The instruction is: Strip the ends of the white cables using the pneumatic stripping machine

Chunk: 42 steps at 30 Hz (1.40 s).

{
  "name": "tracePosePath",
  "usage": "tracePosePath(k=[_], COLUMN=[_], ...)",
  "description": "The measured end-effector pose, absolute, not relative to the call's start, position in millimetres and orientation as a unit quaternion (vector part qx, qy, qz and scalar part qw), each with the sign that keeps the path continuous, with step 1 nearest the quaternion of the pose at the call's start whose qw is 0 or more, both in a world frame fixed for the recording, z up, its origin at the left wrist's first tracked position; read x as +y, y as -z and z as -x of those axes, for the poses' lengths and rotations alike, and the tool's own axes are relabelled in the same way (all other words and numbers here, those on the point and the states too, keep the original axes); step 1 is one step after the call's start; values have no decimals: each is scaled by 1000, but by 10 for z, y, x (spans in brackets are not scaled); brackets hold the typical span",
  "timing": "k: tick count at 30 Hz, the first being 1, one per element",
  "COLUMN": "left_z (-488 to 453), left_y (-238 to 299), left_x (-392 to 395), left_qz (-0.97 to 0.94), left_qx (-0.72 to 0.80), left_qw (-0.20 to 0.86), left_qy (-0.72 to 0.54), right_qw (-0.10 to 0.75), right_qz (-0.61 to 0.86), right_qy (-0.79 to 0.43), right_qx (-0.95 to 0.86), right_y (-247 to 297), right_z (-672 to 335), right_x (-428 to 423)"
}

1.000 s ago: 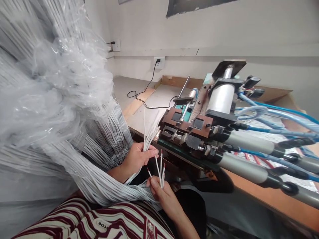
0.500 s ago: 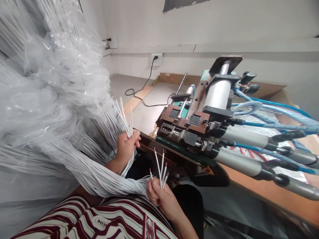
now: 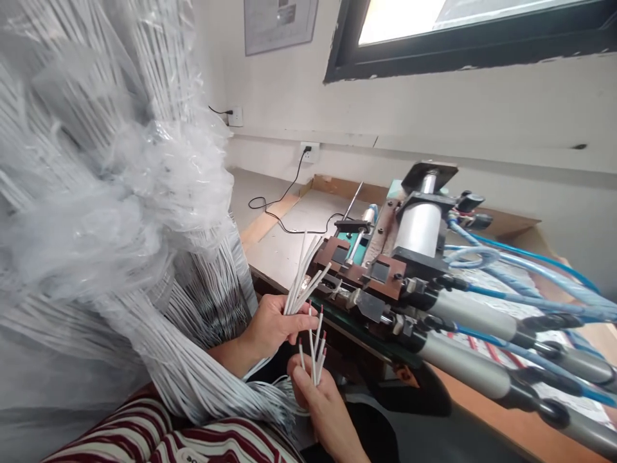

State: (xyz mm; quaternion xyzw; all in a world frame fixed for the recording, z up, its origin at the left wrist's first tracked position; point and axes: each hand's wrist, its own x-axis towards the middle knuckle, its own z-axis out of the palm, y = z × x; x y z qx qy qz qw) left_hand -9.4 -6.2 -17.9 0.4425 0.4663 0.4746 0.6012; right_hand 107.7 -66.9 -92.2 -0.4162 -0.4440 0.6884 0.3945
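My left hand (image 3: 272,328) is closed around several white cables (image 3: 301,276), whose plain ends fan up and to the right before the machine's brown jaw plates. Just below it, my right hand (image 3: 315,386) grips several more white cables (image 3: 312,350) with red wire tips at their upper ends. The left thumb and fingers reach close to these red tips; whether they touch cannot be made out. A thick bundle of white cables (image 3: 193,360) runs across the lap under the left forearm.
A pneumatic machine (image 3: 366,263) with metal cylinders (image 3: 419,231) and blue air hoses (image 3: 540,267) stands on the bench to the right. Plastic-wrapped cable bundles (image 3: 144,193) hang at the left. A black cord (image 3: 284,222) runs from a wall socket (image 3: 309,152) across the bench.
My left hand has moved right with its cables, toward the machine and above my right hand. The view has tilted up, bringing more of the window frame into sight.
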Motion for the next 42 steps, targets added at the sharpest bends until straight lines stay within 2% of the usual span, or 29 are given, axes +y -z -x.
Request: tracePosePath(k=[4, 7, 10, 17, 30, 42], left_z=[91, 90, 89, 90, 62, 64], left_y=[188, 191, 187, 177, 185, 193], left_x=[-15, 14, 35, 42, 46, 22], left_qz=[-417, -409, -412, -374, -361, -352], left_qx=[491, 490, 469, 471, 467, 475], left_qw=[581, 584, 592, 585, 594, 603], left_qy=[-497, -501, -510, -545, -547, -536], right_qw=[495, 508, 536, 660, 632, 636], right_qz=[520, 575, 589, 532, 448, 441], right_qy=[-577, -515, -514, -504, -617, -610], right_qx=[-391, -381, -319, -164, -136, -170], right_y=[874, 791, 733, 644, 477, 496], right_z=[-1166, -1218, -1215, -1107, -1039, -1053], right_x=[-648, -613, -559, -316, -94, -39])
